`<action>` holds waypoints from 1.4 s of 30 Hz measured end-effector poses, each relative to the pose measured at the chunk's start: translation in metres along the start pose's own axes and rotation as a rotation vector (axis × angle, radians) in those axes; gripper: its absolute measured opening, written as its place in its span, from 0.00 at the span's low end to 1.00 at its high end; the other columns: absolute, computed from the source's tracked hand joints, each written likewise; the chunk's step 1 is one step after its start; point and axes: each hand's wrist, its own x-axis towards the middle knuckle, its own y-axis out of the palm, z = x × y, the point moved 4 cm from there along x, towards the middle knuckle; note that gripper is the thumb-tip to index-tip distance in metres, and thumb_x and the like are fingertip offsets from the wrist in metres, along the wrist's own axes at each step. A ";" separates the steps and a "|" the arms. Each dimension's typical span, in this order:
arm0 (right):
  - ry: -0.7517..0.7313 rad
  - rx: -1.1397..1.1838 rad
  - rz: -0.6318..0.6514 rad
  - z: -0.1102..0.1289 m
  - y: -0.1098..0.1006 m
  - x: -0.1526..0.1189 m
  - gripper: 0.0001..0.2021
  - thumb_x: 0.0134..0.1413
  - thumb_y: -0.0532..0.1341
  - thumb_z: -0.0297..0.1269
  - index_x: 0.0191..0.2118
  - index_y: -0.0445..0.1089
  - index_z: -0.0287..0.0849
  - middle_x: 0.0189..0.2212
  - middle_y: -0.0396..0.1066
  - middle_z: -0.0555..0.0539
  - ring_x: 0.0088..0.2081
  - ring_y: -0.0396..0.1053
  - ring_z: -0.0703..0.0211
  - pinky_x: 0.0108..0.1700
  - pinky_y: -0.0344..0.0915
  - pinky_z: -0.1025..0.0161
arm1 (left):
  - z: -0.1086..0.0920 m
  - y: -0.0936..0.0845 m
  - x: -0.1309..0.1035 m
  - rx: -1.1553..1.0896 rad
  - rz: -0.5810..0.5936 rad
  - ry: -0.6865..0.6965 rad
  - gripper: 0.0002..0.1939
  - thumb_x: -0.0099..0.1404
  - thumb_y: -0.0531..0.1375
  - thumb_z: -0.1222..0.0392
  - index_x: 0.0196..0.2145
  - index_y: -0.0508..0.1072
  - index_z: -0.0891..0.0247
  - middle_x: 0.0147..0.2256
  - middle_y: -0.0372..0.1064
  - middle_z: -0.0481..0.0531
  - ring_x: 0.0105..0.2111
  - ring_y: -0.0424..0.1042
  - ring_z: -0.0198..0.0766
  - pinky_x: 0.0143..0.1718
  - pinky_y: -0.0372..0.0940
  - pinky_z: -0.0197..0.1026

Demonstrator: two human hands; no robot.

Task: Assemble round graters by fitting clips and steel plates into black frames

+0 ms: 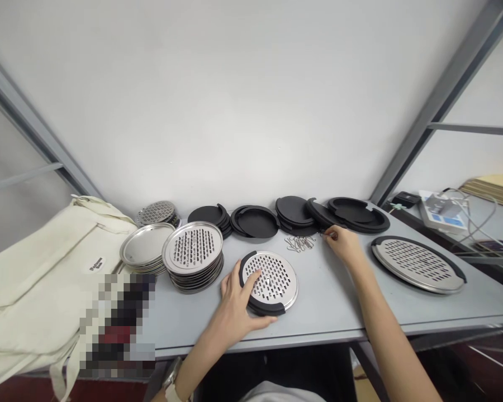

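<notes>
My left hand holds a round metal grater disc down on the table, its thumb along the front edge and its fingers at the left side. The disc is full of slots, and a black rim piece covers part of its edge. My right hand is closed in a pinch near the table's back. What lies between its fingertips is too small to make out. Just left of it lies a small pile of thin bent metal hooks.
Grater discs and plain metal plates are stacked at left beside a cream bag. Black round holders line the wall. A larger grater lies at right. Metal posts flank the table.
</notes>
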 end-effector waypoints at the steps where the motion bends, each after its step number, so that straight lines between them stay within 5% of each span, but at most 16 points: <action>1: 0.004 -0.005 0.009 -0.001 0.001 0.000 0.09 0.46 0.56 0.27 0.32 0.73 0.41 0.28 0.76 0.41 0.33 0.73 0.49 0.36 0.62 0.61 | 0.000 0.000 0.000 0.000 0.003 -0.003 0.47 0.50 0.69 0.42 0.63 0.55 0.45 0.67 0.29 0.54 0.61 0.46 0.65 0.58 0.54 0.65; 6: 0.043 -0.029 0.033 -0.002 0.006 0.000 0.10 0.48 0.57 0.29 0.34 0.75 0.40 0.32 0.77 0.38 0.35 0.73 0.45 0.34 0.60 0.60 | -0.001 0.000 0.001 -0.005 0.006 -0.005 0.46 0.51 0.69 0.44 0.63 0.55 0.46 0.67 0.28 0.54 0.62 0.45 0.64 0.59 0.53 0.64; 19: 0.071 0.211 0.136 0.008 0.005 -0.003 0.08 0.37 0.61 0.34 0.14 0.64 0.42 0.15 0.65 0.47 0.22 0.62 0.58 0.26 0.51 0.63 | 0.002 0.002 0.000 -0.025 -0.026 0.033 0.46 0.51 0.70 0.44 0.63 0.54 0.45 0.67 0.30 0.55 0.61 0.47 0.65 0.58 0.54 0.65; 23: 0.028 0.436 0.253 0.021 0.001 -0.009 0.06 0.39 0.62 0.38 0.21 0.69 0.41 0.16 0.65 0.50 0.22 0.61 0.59 0.26 0.54 0.63 | 0.003 0.003 0.000 -0.029 -0.022 0.034 0.47 0.50 0.70 0.44 0.63 0.54 0.45 0.67 0.30 0.56 0.62 0.46 0.66 0.58 0.54 0.66; 29: -0.096 0.826 0.452 0.063 -0.009 -0.026 0.16 0.48 0.63 0.51 0.32 0.70 0.40 0.23 0.63 0.51 0.26 0.58 0.63 0.29 0.56 0.65 | -0.008 -0.007 -0.003 -0.088 -0.062 0.139 0.49 0.53 0.68 0.50 0.65 0.47 0.55 0.68 0.23 0.61 0.66 0.34 0.66 0.62 0.45 0.67; 32: -0.176 0.963 0.591 0.101 -0.005 -0.039 0.19 0.48 0.63 0.55 0.29 0.67 0.41 0.19 0.57 0.55 0.23 0.52 0.66 0.26 0.51 0.65 | -0.018 -0.016 0.003 -0.238 -0.084 0.192 0.36 0.64 0.60 0.56 0.64 0.46 0.54 0.67 0.35 0.60 0.67 0.40 0.55 0.64 0.46 0.61; 36: -0.279 1.086 0.803 0.151 0.006 -0.054 0.20 0.45 0.67 0.54 0.27 0.66 0.40 0.17 0.54 0.57 0.21 0.50 0.67 0.25 0.48 0.65 | -0.023 -0.030 0.030 -0.518 -0.230 0.125 0.22 0.69 0.52 0.63 0.58 0.52 0.58 0.56 0.59 0.61 0.51 0.68 0.42 0.54 0.63 0.52; 42: -0.320 1.204 0.873 0.177 0.017 -0.057 0.20 0.48 0.66 0.54 0.27 0.67 0.39 0.18 0.54 0.57 0.21 0.47 0.69 0.25 0.43 0.65 | -0.026 -0.046 0.067 -0.508 -0.392 0.134 0.07 0.65 0.55 0.68 0.41 0.67 0.61 0.39 0.68 0.52 0.36 0.71 0.35 0.39 0.66 0.40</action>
